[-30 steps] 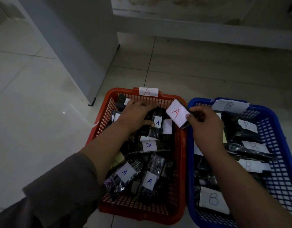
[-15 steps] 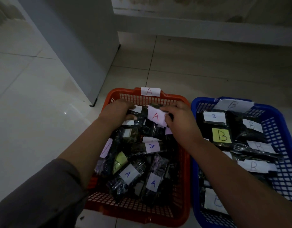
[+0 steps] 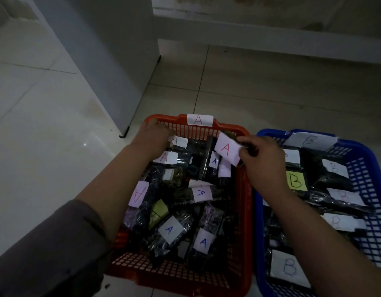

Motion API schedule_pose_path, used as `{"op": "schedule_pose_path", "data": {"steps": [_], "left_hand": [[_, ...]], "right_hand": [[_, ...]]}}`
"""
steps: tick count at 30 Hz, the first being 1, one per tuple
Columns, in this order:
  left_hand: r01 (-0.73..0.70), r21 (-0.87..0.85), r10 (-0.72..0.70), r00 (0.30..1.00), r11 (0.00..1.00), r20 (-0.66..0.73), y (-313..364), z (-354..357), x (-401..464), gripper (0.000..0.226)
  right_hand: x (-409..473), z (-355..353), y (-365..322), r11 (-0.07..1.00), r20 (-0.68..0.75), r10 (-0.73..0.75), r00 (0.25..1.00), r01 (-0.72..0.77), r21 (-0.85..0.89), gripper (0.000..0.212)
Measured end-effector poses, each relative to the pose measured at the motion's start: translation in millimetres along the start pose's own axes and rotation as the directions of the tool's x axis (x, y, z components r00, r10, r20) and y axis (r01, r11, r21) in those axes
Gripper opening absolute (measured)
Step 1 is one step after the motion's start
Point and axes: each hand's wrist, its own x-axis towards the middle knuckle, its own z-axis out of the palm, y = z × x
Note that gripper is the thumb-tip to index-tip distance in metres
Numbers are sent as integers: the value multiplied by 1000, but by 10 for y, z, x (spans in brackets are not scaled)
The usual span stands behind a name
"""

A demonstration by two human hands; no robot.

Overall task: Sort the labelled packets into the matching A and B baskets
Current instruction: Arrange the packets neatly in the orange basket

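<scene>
Packet [image 3: 227,151] pinched in right hand [image 3: 260,159] fingers [image 3: 243,154], over red basket [image 3: 245,211].

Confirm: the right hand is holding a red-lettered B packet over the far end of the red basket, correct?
Not quite. The head view shows the packet in the right hand bears a red A, not a B. It is over the far end of the red basket.
</scene>
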Motion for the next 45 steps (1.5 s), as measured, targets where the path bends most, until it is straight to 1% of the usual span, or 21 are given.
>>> {"op": "schedule_pose_path", "data": {"steps": [4,9,11,14,15,17,20,22,24,25,29,32,36,42,43,44,45], "left_hand": [[20,24,-22,996,1000,82,45,-110,-7,44],[50,40,-52,996,998,66,99,-237,26,47],[54,1,-54,998,999,44,129,-245,-7,44],[72,-135,-79,996,988,-47,89,-314,-77,32],[82,-177,-95,993,981,-65,53,-356,-100,31],[77,-212,-90,994,974,-54,-29,-413,-122,38],[30,-114,-32,999,993,-13,-76,-425,-128,39],[11,-46,-12,999,999,-37,-75,-438,-128,37],[2,-24,-4,998,1000,-66,-88,-460,-138,36],[8,-29,-10,999,1000,-54,-104,-460,-147,37],[47,-1,-47,996,999,74,-139,-385,-184,48],[84,18,-85,992,996,89,-119,-361,-182,53],[124,-56,-118,988,991,95,-90,-418,-168,53],[59,-182,-50,997,982,52,-49,-466,-191,52],[64,-262,-52,997,963,49,-73,-494,-213,50],[82,-380,-68,996,921,52,-103,-545,-237,46],[101,-502,-89,995,859,48,-138,-605,-261,39]], "right_hand": [[-32,13,-8,999,-5,15,1000,-15,30,31],[-52,61,-31,999,42,-33,999,32,19,31],[-55,92,-22,999,61,-48,997,48,8,31],[-46,138,-8,998,83,-59,995,61,-12,31],[-39,153,-6,998,92,-62,994,63,-16,31],[-30,179,0,997,107,-68,992,71,-29,31],[-17,182,4,997,100,-67,993,71,-37,31],[-4,161,-1,998,77,-57,995,59,-23,30],[3,141,-6,999,56,-51,997,52,-13,31],[3,138,-8,999,50,-52,997,53,-9,31],[3,127,-15,999,60,-51,997,50,7,31],[5,136,-32,998,107,-60,992,58,24,31],[8,182,-35,998,135,-65,989,63,13,31],[36,204,12,999,113,-37,993,38,-10,31],[32,209,20,999,112,-40,993,41,-10,31],[26,214,28,999,115,-46,992,48,-13,31],[18,217,37,998,120,-52,991,55,-20,30]]}}
